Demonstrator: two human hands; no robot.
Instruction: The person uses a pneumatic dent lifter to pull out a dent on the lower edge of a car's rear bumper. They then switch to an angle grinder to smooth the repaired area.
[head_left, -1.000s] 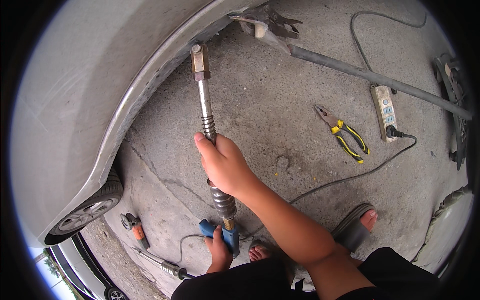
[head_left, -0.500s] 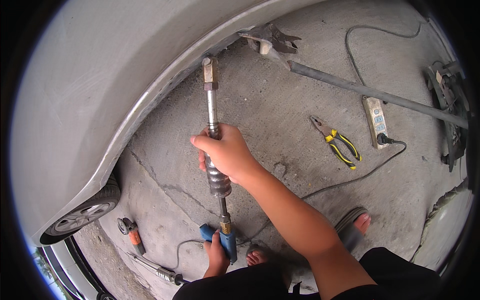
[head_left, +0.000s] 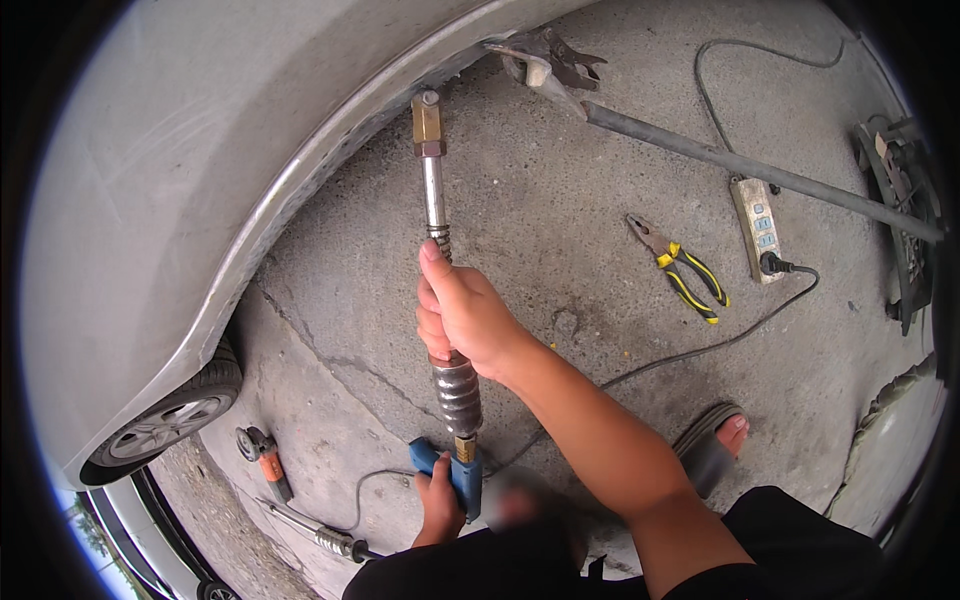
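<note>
A slide hammer dent puller [head_left: 433, 190] runs from the car's lower sill down toward my body. Its brass-coloured head meets or nearly meets the sill edge; I cannot tell which. My right hand [head_left: 468, 315] is wrapped round the upper part of the ribbed steel sliding weight [head_left: 458, 400], thumb pointing up the shaft. The weight sits close to the brass fitting above the blue handle [head_left: 467, 487]. Around that handle my left hand [head_left: 438, 505] is closed, its fingers partly hidden.
The pale car panel [head_left: 150, 200] fills the left, with a wheel [head_left: 165, 430] below. Yellow-and-black pliers [head_left: 680, 270], a power strip [head_left: 756, 228] and a long metal bar [head_left: 740, 165] lie rightward. An orange angle grinder [head_left: 268, 465] and second slide hammer [head_left: 320, 535] lie lower left.
My right hand has slid the weight down the shaft toward the blue handle, closing the gap there. The left hand keeps its grip. The whole view has shifted slightly.
</note>
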